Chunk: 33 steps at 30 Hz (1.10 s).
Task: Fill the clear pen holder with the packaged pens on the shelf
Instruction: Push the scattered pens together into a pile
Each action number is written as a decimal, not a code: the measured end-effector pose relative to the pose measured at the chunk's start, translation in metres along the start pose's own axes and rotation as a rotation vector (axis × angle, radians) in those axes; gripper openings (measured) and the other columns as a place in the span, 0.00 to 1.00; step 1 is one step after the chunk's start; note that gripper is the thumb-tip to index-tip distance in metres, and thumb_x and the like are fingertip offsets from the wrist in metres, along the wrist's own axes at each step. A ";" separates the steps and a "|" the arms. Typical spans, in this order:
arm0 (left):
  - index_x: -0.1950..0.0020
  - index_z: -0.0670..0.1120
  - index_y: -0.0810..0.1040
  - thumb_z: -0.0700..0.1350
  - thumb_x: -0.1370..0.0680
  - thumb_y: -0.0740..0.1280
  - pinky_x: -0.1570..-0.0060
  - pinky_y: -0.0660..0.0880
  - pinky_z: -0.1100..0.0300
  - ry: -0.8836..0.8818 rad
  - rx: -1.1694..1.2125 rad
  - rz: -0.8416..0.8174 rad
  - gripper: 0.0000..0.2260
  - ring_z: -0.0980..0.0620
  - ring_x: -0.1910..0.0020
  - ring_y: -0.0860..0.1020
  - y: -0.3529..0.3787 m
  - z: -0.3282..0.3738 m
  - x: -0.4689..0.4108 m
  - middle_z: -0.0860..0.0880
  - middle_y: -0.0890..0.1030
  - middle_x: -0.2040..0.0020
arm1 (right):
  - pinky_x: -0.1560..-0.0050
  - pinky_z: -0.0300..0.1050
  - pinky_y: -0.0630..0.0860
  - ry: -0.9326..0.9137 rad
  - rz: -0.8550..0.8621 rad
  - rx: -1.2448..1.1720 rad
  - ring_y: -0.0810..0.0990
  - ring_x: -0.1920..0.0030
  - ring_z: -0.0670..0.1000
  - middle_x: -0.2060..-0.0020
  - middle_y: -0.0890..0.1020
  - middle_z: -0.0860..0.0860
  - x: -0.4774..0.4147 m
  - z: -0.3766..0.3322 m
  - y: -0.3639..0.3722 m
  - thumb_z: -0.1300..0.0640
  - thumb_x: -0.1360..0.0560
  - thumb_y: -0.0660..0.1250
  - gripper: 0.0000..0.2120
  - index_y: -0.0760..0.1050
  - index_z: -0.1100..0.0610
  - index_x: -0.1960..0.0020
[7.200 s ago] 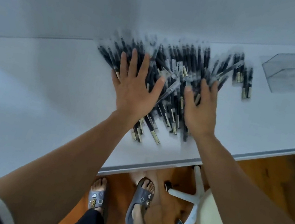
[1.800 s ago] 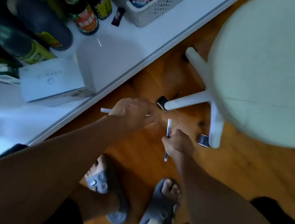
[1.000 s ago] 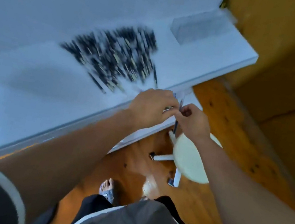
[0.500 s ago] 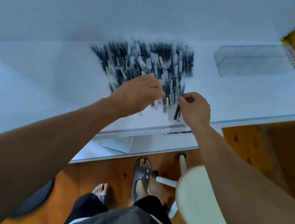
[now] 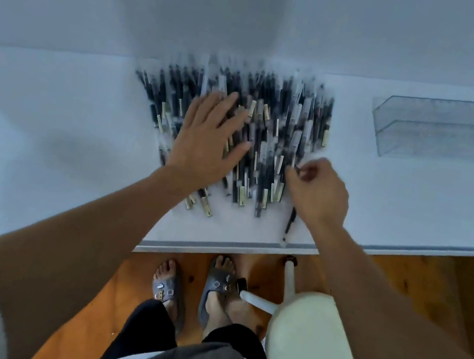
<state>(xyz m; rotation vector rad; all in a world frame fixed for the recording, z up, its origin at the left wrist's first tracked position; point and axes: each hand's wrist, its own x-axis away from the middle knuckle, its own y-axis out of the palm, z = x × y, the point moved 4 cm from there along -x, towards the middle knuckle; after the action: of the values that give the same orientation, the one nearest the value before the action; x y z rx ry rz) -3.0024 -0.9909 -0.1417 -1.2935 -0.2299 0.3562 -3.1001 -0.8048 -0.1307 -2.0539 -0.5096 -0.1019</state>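
Pile [image 5: 273, 122] of packaged pens, dark barrels in clear wrappers, lies loose on the white shelf [image 5: 51, 117], fanned out toward the wall [image 5: 257, 10]. Image is motion-blurred, so single pens are hard to separate.

Left hand [image 5: 203, 145] is flat on the left half of the pile, palm down, fingers [image 5: 226, 105] straight and spread, gripping nothing.

Right hand [image 5: 318, 193] is at the pile's right edge, knuckles up, fingers curled, thumb and forefinger pinched together. It holds one pen [image 5: 290, 222], whose dark end sticks out under the palm toward the shelf's front lip, just apart from the pile.

Holder [image 5: 450, 133], a clear long trough, sits on the same shelf well right of the pile, near the shelf's far end. No pens visible in it.

Below the pile, past the shelf edge: wood floor [image 5: 419, 282], two feet in grey slippers [image 5: 217, 289], and a white stool [image 5: 314, 349] just right of the feet, one leg touching the right slipper.
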 end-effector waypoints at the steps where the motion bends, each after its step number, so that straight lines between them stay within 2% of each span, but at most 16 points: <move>1: 0.22 0.53 0.58 0.62 0.19 0.52 0.24 0.41 0.46 -0.061 0.015 -0.005 0.27 0.46 0.21 0.45 0.002 -0.003 0.006 0.48 0.52 0.20 | 0.54 0.44 0.72 0.013 -0.034 0.021 0.79 0.54 0.52 0.52 0.80 0.48 0.006 0.005 0.002 0.43 0.24 0.65 0.14 0.74 0.52 0.45; 4: 0.21 0.54 0.52 0.64 0.20 0.49 0.24 0.40 0.44 -0.141 0.032 -0.060 0.29 0.46 0.22 0.41 0.011 -0.007 0.012 0.49 0.46 0.20 | 0.55 0.43 0.70 0.030 -0.058 -0.008 0.77 0.55 0.50 0.49 0.77 0.49 0.012 0.009 0.002 0.44 0.25 0.66 0.17 0.73 0.53 0.41; 12: 0.20 0.52 0.45 0.64 0.20 0.46 0.25 0.40 0.42 -0.105 -0.049 -0.086 0.31 0.42 0.22 0.39 0.024 0.000 -0.004 0.46 0.41 0.20 | 0.52 0.44 0.70 -0.021 -0.049 0.041 0.79 0.51 0.58 0.37 0.70 0.55 0.002 0.004 0.000 0.54 0.24 0.68 0.21 0.68 0.57 0.33; 15: 0.20 0.52 0.46 0.65 0.20 0.45 0.25 0.39 0.42 -0.093 -0.060 -0.107 0.31 0.42 0.22 0.39 0.025 -0.001 -0.005 0.47 0.42 0.20 | 0.50 0.43 0.71 0.022 -0.024 -0.046 0.79 0.48 0.55 0.38 0.74 0.54 -0.012 0.002 -0.001 0.57 0.24 0.69 0.21 0.69 0.57 0.33; 19: 0.20 0.52 0.50 0.63 0.19 0.48 0.24 0.39 0.45 -0.088 0.047 -0.035 0.29 0.45 0.22 0.40 0.010 -0.002 0.001 0.48 0.45 0.20 | 0.42 0.45 0.76 0.188 0.004 -0.321 0.78 0.48 0.49 0.48 0.79 0.48 -0.024 0.006 -0.004 0.59 0.25 0.70 0.20 0.72 0.55 0.35; 22: 0.20 0.52 0.49 0.62 0.19 0.49 0.24 0.39 0.46 -0.277 0.125 0.076 0.29 0.46 0.22 0.41 -0.005 -0.016 0.015 0.48 0.45 0.20 | 0.38 0.43 0.73 0.136 0.049 -0.350 0.77 0.43 0.49 0.43 0.78 0.49 -0.033 -0.002 -0.003 0.57 0.23 0.68 0.17 0.74 0.55 0.35; 24: 0.20 0.53 0.46 0.63 0.19 0.49 0.24 0.41 0.45 -0.463 0.222 0.093 0.31 0.47 0.22 0.40 -0.005 -0.034 0.029 0.48 0.42 0.20 | 0.31 0.45 0.67 0.045 0.123 -0.299 0.72 0.34 0.51 0.33 0.74 0.52 -0.040 -0.010 -0.001 0.53 0.20 0.64 0.19 0.72 0.56 0.31; 26: 0.20 0.54 0.45 0.66 0.20 0.49 0.24 0.43 0.44 -0.553 0.332 0.070 0.32 0.49 0.22 0.38 0.002 -0.048 0.036 0.49 0.40 0.20 | 0.26 0.46 0.57 0.019 0.147 -0.312 0.60 0.25 0.53 0.24 0.62 0.53 -0.047 -0.013 0.004 0.48 0.19 0.61 0.24 0.65 0.55 0.25; 29: 0.21 0.57 0.45 0.69 0.22 0.51 0.24 0.43 0.44 -0.549 0.386 0.043 0.34 0.49 0.22 0.37 0.011 -0.050 0.027 0.51 0.39 0.20 | 0.22 0.51 0.49 -0.016 0.079 -0.272 0.48 0.21 0.50 0.20 0.50 0.52 -0.057 -0.009 0.016 0.43 0.19 0.57 0.30 0.55 0.53 0.21; 31: 0.21 0.57 0.46 0.69 0.23 0.52 0.24 0.45 0.43 -0.532 0.387 0.061 0.35 0.49 0.23 0.36 0.014 -0.046 0.019 0.52 0.40 0.20 | 0.22 0.54 0.45 -0.086 0.045 -0.204 0.44 0.21 0.50 0.20 0.48 0.52 -0.062 -0.009 0.024 0.41 0.19 0.56 0.31 0.54 0.54 0.21; 33: 0.21 0.57 0.47 0.69 0.23 0.53 0.24 0.48 0.41 -0.520 0.408 0.090 0.35 0.48 0.22 0.36 0.017 -0.040 0.012 0.54 0.41 0.20 | 0.22 0.53 0.46 -0.130 0.030 -0.227 0.45 0.21 0.50 0.20 0.49 0.52 -0.064 -0.016 0.032 0.41 0.19 0.56 0.31 0.55 0.54 0.21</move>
<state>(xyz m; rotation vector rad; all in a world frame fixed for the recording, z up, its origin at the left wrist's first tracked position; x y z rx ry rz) -2.9785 -1.0183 -0.1686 -0.7922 -0.5098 0.7747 -3.1435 -0.8525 -0.1662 -2.3000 -0.5680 -0.0085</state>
